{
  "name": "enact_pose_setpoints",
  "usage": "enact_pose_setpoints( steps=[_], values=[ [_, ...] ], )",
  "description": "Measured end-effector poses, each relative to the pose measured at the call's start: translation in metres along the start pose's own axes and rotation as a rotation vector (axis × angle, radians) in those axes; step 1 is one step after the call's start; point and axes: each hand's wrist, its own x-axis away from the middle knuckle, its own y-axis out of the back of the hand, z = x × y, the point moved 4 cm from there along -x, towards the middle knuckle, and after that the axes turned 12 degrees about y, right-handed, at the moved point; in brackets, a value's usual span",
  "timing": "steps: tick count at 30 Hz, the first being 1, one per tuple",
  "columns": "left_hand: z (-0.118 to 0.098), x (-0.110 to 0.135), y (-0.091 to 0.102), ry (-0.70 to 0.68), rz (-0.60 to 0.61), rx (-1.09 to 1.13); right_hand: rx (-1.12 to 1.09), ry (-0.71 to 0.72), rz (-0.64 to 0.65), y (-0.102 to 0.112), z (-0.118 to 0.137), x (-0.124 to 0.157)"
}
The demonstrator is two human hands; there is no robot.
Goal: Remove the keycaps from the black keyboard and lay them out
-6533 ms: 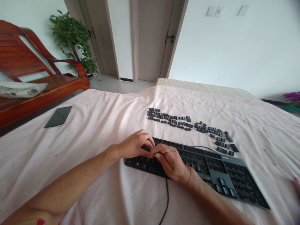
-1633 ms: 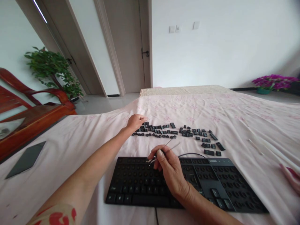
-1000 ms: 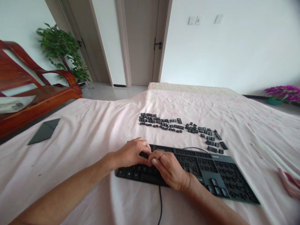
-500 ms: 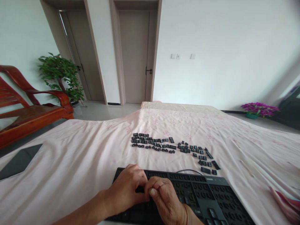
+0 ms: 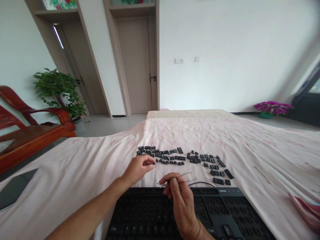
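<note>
A black keyboard (image 5: 215,213) lies before me, many of its key positions bare of caps and several caps still on in its lower rows. Over its top edge, my right hand (image 5: 181,203) is closed around a wire keycap puller (image 5: 191,176), whose thin loops point away to the right. My left hand (image 5: 140,169) reaches past the keyboard to the left, thumb and fingertips pinched on a small dark keycap (image 5: 154,164). It is close beside the rows of loose black keycaps (image 5: 170,157) on the cloth, partly covering them.
A pink flowered cloth (image 5: 100,160) covers the surface. More loose keycaps (image 5: 218,181) lie to the right, near the keyboard cable (image 5: 203,183). A dark flat tablet-like object (image 5: 17,186) rests at the left. Beyond stand a wooden chair (image 5: 57,116) and a potted plant (image 5: 58,86).
My hands, together over the keyboard before, have parted. The left has moved forward to the loose keycaps; the right has lifted slightly, showing the puller's wires. The view has tilted up a little.
</note>
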Motion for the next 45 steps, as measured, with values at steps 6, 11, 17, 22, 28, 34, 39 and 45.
enact_pose_setpoints(
  steps=[6, 11, 17, 22, 28, 34, 39, 45],
  values=[
    [0.000, -0.102, 0.003, 0.019, -0.119, -0.276, -0.018, -0.063, 0.057, -0.003, 0.000, -0.003],
    [0.013, -0.149, -0.005, 0.098, -0.142, -0.394, -0.037, -0.098, 0.094, -0.003, -0.002, -0.005],
    [0.023, -0.159, -0.013, 0.142, -0.130, -0.495, -0.074, -0.095, 0.129, -0.006, -0.003, -0.007],
    [0.021, -0.153, -0.014, 0.166, -0.137, -0.537, -0.086, -0.102, 0.133, -0.006, -0.002, -0.006],
    [0.020, -0.150, -0.012, 0.197, -0.132, -0.550, -0.093, -0.102, 0.119, -0.005, 0.000, -0.005],
    [0.004, -0.134, -0.004, 0.156, -0.168, -0.506, -0.123, -0.119, 0.066, -0.001, 0.003, -0.009],
    [-0.017, -0.069, 0.003, -0.026, -0.236, -0.354, -0.113, -0.165, 0.136, 0.000, 0.009, -0.018],
    [-0.025, 0.033, -0.003, -0.223, -0.011, -0.151, -0.087, -0.104, 0.334, 0.001, 0.016, -0.015]
  ],
)
